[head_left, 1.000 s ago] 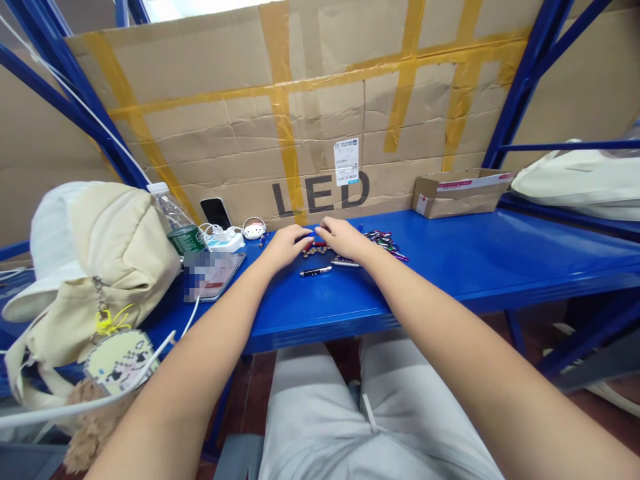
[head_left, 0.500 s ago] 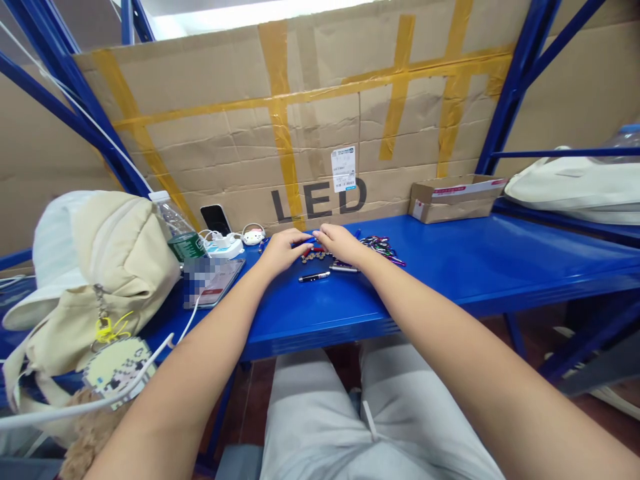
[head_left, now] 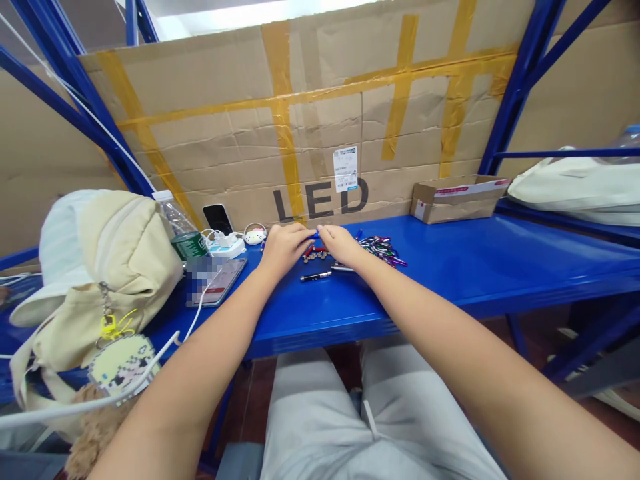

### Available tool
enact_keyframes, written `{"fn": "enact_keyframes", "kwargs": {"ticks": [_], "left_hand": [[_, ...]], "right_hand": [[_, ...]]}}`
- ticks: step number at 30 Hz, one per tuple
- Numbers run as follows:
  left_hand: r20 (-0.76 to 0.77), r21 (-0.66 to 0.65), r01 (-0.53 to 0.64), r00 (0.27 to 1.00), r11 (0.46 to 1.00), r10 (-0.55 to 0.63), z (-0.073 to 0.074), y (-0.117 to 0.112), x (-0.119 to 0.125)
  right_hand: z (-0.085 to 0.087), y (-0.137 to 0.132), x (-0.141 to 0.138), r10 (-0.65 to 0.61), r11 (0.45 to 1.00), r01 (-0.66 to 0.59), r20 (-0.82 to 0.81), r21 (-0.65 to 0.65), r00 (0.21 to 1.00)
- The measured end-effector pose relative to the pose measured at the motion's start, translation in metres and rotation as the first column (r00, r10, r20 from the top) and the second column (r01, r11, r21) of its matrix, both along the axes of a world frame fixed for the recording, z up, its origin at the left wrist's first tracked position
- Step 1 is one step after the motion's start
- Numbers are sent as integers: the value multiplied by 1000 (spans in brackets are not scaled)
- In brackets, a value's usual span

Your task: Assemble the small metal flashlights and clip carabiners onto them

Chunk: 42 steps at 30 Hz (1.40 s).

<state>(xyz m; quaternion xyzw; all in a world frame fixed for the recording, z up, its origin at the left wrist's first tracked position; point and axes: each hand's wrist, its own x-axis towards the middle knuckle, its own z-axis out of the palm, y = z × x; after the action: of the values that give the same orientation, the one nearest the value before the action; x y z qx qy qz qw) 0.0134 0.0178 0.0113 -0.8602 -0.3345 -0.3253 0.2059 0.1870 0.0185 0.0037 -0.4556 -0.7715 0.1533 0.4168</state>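
Above the blue tabletop (head_left: 450, 260), my left hand (head_left: 286, 250) and my right hand (head_left: 341, 244) meet with fingers closed on a slim blue pen-shaped tube (head_left: 314, 235). Only a short stretch of it shows between the fingertips. Just below the hands lie a few red tubes (head_left: 309, 253) and several small round metal pieces, perhaps button cells (head_left: 316, 257). Nearer me is a black pen-shaped tube (head_left: 315, 277) with a silver one (head_left: 342, 268) beside it, partly behind my right wrist. Right of my right hand spreads a pile of shiny coloured metal pieces (head_left: 384, 251), too small to make out.
At left stand a cream backpack (head_left: 135, 247), a bottle (head_left: 187, 241), a power strip (head_left: 227, 249) and a phone-like device (head_left: 225, 283) with a white cable. An open cardboard box (head_left: 453, 202) sits at the back right. A large cardboard sheet (head_left: 225, 153) closes off the back.
My left fingers have closed further around the blue tube, and my hands have tilted slightly. The view has shifted a little; the things on the table stay put.
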Motion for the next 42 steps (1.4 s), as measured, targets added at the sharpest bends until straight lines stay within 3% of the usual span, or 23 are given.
{"fn": "enact_keyframes", "kwargs": {"ticks": [2, 4, 7, 15, 21, 25, 28, 32, 35, 42], "left_hand": [[79, -124, 86, 994, 989, -76, -1, 4, 1], [141, -203, 163, 981, 966, -136, -3, 7, 3], [177, -193, 197, 971, 961, -163, -4, 6, 5], [9, 46, -36, 999, 998, 36, -1, -13, 11], [-29, 43, -76, 997, 996, 77, 1, -14, 13], [-17, -48, -90, 996, 995, 90, -3, -8, 14], [42, -128, -27, 999, 991, 33, -6, -3, 14], [266, -223, 142, 961, 964, -79, -7, 1, 17], [375, -308, 205, 924, 929, -79, -6, 1, 18], [440, -383, 253, 896, 889, -65, -4, -4, 20]], "right_hand": [[2, -1, 2, -124, 985, 97, 191, 146, 974], [5, -5, 3, -236, 963, 175, 331, 203, 914], [8, -9, 3, -324, 940, 246, 394, 235, 860], [3, 1, -1, -253, 966, 244, 133, 80, 958], [-4, 9, -1, -169, 985, 170, 15, -44, 985], [-4, 10, 3, -160, 986, 162, 47, -50, 986], [-4, 11, 4, -139, 987, 143, 51, -73, 989], [-2, 8, 2, -132, 986, 132, 9, -99, 991], [-1, 4, 0, -129, 987, 127, -13, -99, 992], [-1, 1, -1, -133, 986, 126, -61, -110, 989]]}}
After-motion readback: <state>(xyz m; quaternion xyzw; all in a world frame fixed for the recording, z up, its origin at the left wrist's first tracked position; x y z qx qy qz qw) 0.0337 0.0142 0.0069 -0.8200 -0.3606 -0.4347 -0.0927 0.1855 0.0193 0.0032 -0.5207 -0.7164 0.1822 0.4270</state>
